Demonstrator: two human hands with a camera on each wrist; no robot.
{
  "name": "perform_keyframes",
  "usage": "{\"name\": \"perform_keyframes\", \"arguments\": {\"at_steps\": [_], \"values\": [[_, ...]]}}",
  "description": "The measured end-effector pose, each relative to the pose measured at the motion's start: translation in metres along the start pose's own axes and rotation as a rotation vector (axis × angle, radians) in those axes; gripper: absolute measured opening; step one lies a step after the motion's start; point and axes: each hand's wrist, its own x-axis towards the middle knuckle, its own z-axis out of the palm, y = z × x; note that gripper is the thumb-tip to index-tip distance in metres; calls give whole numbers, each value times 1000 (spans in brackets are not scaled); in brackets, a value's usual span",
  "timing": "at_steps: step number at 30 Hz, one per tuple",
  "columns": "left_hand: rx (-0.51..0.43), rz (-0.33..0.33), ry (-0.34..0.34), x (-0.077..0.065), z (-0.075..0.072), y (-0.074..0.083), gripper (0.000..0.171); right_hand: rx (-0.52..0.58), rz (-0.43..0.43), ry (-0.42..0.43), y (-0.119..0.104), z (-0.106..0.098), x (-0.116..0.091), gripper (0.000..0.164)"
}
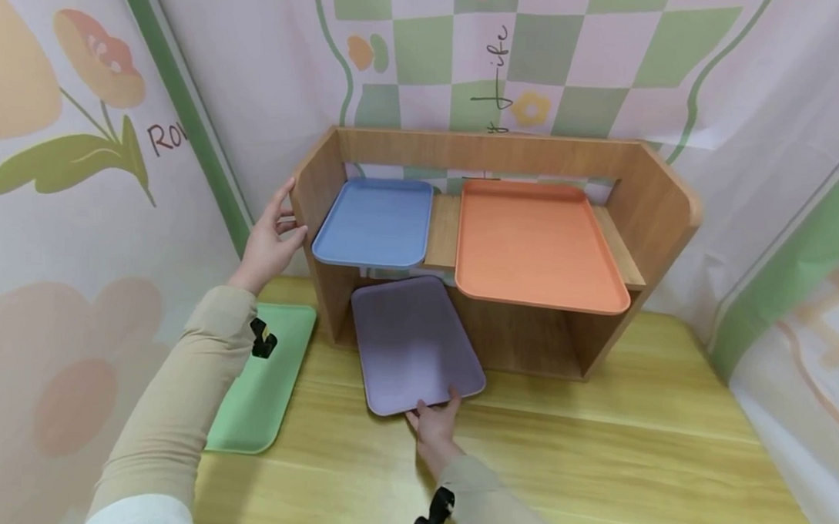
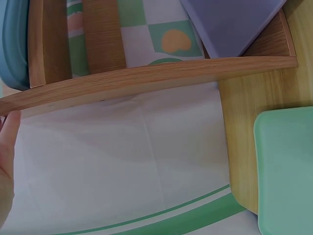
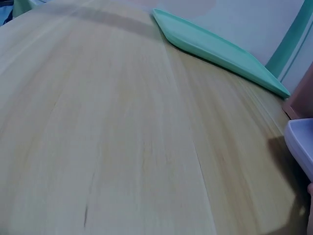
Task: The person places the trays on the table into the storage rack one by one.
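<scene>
My left hand (image 1: 271, 241) rests its fingers against the outer face of the left side panel of a wooden desktop shelf (image 1: 489, 150). In the left wrist view, part of this hand (image 2: 7, 161) shows at the panel's edge. My right hand (image 1: 436, 428) pinches the near edge of a purple tray (image 1: 416, 347), with some fingertips hidden beneath it. The tray is turned at an angle, its far end in the shelf's lower left opening and its near end out over the table. In the right wrist view, the purple tray (image 3: 301, 144) stands above its shadow on the tabletop.
A blue tray (image 1: 375, 222) and a larger orange tray (image 1: 538, 243) lie on the upper board, both jutting past its front. A green tray (image 1: 265, 388) lies on the wooden table (image 1: 627, 462) left of the shelf. Patterned cloth (image 1: 260, 71) hangs behind and beside.
</scene>
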Motion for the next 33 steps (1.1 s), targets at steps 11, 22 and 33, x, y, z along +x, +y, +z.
{"name": "perform_keyframes", "arguments": {"at_steps": [11,22,33], "values": [[7,-2,-1,1,-3,-3,81,-22,-19,-29,12,13,-4,74],[11,5,-4,2,-1,1,81,-298,-97,-43,-22,-26,19,78],[-2,7,-4,1,-1,0,80,-368,-6,-235,-52,-66,51,65]]}}
